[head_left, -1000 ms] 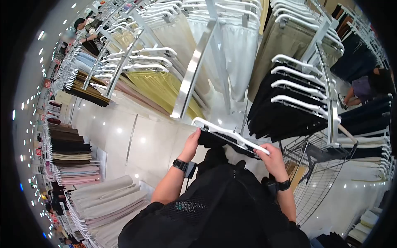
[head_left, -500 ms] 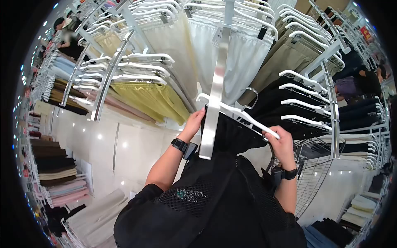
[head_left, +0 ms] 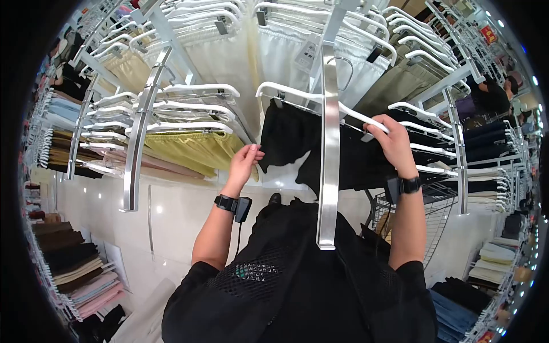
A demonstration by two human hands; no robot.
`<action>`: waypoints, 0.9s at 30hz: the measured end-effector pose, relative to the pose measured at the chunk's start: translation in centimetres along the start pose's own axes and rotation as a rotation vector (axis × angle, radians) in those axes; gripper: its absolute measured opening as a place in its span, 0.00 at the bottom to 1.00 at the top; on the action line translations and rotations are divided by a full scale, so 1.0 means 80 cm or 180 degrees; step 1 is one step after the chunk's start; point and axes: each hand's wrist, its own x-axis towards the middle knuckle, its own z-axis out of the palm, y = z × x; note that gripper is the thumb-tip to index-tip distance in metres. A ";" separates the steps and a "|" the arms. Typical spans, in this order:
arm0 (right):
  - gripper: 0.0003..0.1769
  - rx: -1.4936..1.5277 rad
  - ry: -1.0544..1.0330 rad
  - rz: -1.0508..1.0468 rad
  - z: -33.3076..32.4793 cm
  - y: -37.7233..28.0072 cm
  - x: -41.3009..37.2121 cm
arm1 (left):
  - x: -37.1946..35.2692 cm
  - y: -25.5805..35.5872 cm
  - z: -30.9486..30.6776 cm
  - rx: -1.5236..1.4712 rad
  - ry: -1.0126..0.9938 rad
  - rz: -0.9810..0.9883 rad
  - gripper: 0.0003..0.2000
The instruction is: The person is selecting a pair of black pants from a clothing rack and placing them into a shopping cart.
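Note:
My right hand (head_left: pixel 390 139) is closed round the right end of a white hanger (head_left: pixel 294 94). From this hanger hangs a black garment (head_left: pixel 284 134), clipped at its top edge. A metal display bar (head_left: pixel 329 171) passes in front of the hanger and hides part of the garment. Left of the garment, my left hand (head_left: pixel 246 161) is closed, thumb and fingers together near the garment's lower left edge; whether it pinches any cloth is too small to tell. Yellow-green trousers (head_left: pixel 189 150) hang just beyond my left hand.
White and pale trousers (head_left: pixel 291 54) hang behind the bar. Another metal bar (head_left: pixel 139 137) juts out at the left, one more (head_left: pixel 459 154) at the right. A wire cart (head_left: pixel 437 208) stands at the right. Folded clothes (head_left: pixel 97 283) lie at the lower left. People are in the background.
The hanger has moved up and left relative to the bar, still in my right hand. My left hand has come off the hanger and garment top and moved left. The view has shifted.

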 end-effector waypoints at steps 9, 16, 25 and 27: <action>0.13 -0.0349 -0.0291 0.0071 0.019 0.031 0.026 | -0.048 -0.005 0.003 0.0031 0.0173 -0.0129 0.21; 0.14 -0.0313 -0.0149 -0.0093 0.012 0.032 0.033 | -0.052 0.054 0.014 -0.0092 0.0183 0.0265 0.16; 0.29 -0.0502 0.1171 -0.2245 -0.077 -0.153 0.000 | -0.100 0.309 0.040 0.0715 0.0557 0.3449 0.13; 0.32 -0.0175 0.1598 -0.3003 -0.100 -0.216 -0.024 | -0.135 0.367 0.044 0.0433 0.0736 0.4304 0.19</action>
